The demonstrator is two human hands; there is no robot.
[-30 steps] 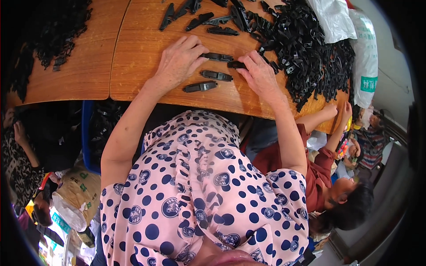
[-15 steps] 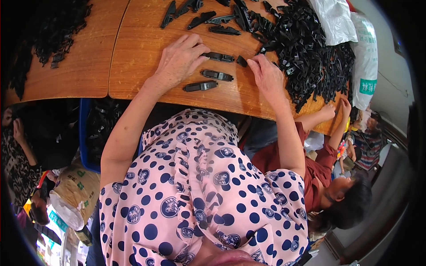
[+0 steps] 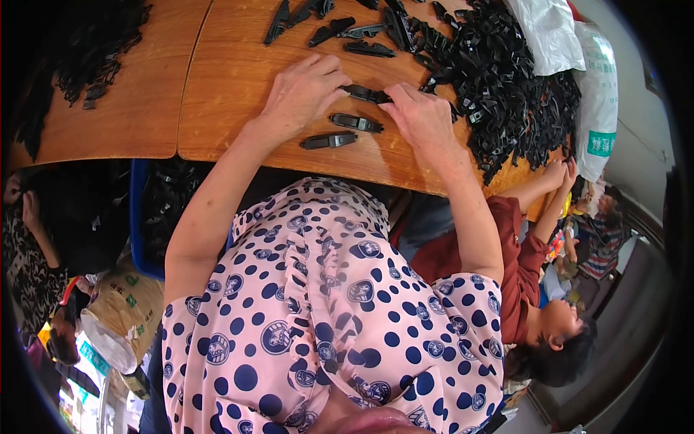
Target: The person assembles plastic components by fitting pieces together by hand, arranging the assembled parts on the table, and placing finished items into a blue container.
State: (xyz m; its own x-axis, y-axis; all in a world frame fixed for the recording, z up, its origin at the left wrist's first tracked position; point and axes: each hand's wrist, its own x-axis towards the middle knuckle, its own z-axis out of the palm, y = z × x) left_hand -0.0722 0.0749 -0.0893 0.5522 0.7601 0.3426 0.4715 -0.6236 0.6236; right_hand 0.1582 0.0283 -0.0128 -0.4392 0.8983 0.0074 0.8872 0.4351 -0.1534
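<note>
A long black plastic part (image 3: 367,94) lies on the wooden table between my hands. My left hand (image 3: 303,92) is closed on its left end, thumb and fingers pinched together. At the other end my right hand (image 3: 425,117) also has its fingers closed on the part and hides that tip. Whether a small separate piece sits under the right fingers cannot be made out. Nearer to me, two similar black parts lie one below the other: a second part (image 3: 356,123) and a third part (image 3: 329,140), both untouched.
A large heap of small black pieces (image 3: 506,94) covers the table's right side, beside white plastic bags (image 3: 598,94). Several long black parts (image 3: 369,48) lie at the far side. Another dark pile (image 3: 94,50) is far left. On the right sits a person in a dark red shirt (image 3: 506,253).
My right hand has moved left with a small black piece, up to the long part's right end. My left hand has shifted slightly right. The neighbour's hands have come together.
</note>
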